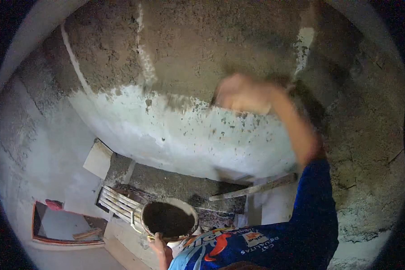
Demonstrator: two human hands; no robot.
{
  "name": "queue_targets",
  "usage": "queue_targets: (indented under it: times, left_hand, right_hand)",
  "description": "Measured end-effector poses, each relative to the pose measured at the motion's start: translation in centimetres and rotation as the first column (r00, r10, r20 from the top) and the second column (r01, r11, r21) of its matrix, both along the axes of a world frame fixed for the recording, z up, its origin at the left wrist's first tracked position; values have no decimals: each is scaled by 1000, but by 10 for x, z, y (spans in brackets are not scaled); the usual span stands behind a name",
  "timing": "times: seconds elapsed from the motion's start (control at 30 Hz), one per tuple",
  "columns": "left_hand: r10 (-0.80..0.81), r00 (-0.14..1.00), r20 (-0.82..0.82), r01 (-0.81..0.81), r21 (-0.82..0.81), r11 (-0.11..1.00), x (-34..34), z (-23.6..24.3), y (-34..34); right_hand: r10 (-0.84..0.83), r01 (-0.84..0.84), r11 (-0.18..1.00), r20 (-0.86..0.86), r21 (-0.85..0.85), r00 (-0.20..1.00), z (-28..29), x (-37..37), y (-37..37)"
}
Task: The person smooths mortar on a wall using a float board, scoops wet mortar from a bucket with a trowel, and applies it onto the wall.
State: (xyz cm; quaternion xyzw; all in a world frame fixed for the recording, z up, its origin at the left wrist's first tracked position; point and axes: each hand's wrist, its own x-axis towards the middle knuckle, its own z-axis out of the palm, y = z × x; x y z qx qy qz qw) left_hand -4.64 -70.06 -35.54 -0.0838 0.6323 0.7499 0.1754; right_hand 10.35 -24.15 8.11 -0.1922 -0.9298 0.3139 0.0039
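My left hand [160, 247] is closed on the near side of a light-coloured bucket [192, 217], low in front of my body. Dark, wet-looking mortar [168, 219] fills much of the bucket. Raised to the wall, my right hand [245, 93] is smeared by motion, so its fingers and anything in them cannot be made out. It is at the ragged border between rough brown-grey plaster [189, 49] above and the pale wall surface [184, 137] below. Dark splashes of mortar dot the pale part near this hand.
A long narrow board [256, 186] slants below the wall. Light slats [119, 204] lie left of the bucket, with a pale panel [99, 159] beyond them. An orange-edged frame [67, 243] and a red object [54, 204] are at lower left. Pale vertical strips [303, 49] mark the plaster.
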Motion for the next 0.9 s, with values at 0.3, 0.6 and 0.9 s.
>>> queue_targets:
  times: [0.3,0.6,0.9]
  left_hand:
    - [-3,995,101,26,-235,972,-24,-46,-35]
    - [-378,925,-48,360,-212,908,1,30,38]
    - [-434,884,-173,414,-140,900,23,39,68]
  right_hand:
    - [-705,801,585,-568,-127,425,-91,110,66]
    - [-49,85,993,357,-86,933,-410,34,-139]
    - [121,-157,987,485,35,866,-429,25,-151]
